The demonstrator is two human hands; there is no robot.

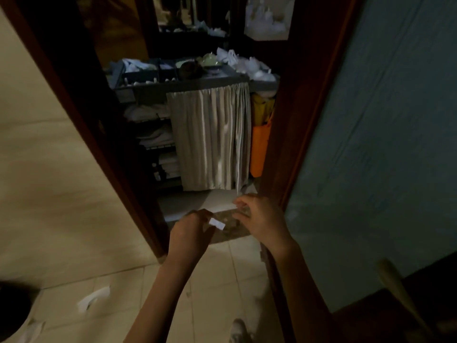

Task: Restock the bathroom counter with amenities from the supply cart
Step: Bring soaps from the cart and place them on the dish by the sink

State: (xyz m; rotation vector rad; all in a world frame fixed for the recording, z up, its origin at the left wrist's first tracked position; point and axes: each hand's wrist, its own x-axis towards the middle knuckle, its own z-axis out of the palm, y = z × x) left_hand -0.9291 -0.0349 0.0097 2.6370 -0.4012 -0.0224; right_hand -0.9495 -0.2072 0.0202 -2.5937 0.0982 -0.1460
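Note:
The supply cart (188,87) stands beyond a dark wooden doorway, ahead of me. Its grey top tray holds small bottles, packets and white bags. A pleated beige curtain (212,137) covers its front, and folded white towels (153,134) show on the shelves to the left. My left hand (191,233) pinches a small white packet (217,224) in front of the threshold. Just to the right, my right hand (257,216) has curled fingers on something small and dark that I cannot make out. Both hands are low, well short of the cart.
A dark door frame (106,144) runs down the left and a frosted glass door (383,144) fills the right. An orange container (259,149) hangs on the cart's right side. White scraps (92,302) lie on the beige tiled floor. A shoe (238,330) shows at the bottom.

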